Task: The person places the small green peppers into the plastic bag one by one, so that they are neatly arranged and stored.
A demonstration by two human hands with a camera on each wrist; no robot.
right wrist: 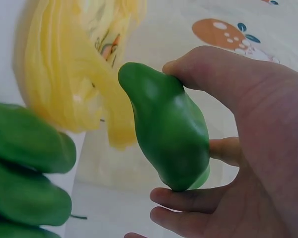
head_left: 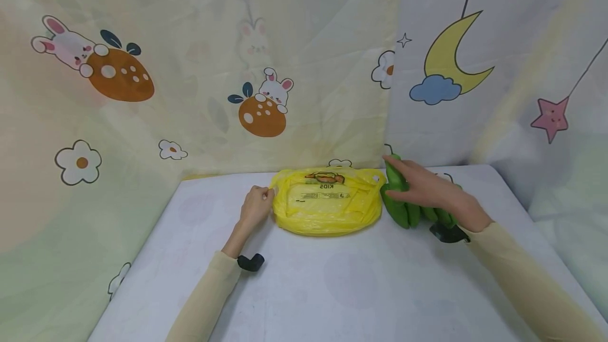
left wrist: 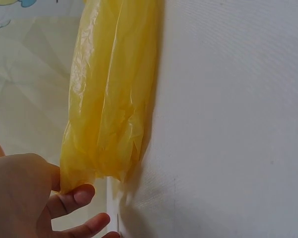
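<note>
Yellow plastic bag (head_left: pixel 328 215) lies at twelve, near the far edge of the bench (head_left: pixel 332 289); "KIDS" can be read on it below a food picture, the finer print too small to make out; the left hand (head_left: pixel 256 207) has its grip closed to a pinch at the bag's nine; the right hand (head_left: pixel 429 186), thumb and fingers well apart, holds a green piece (right wrist: pixel 171 126) at three, beside more green pieces (right wrist: pixel 27 183); bench spreads from four to eight.
</note>
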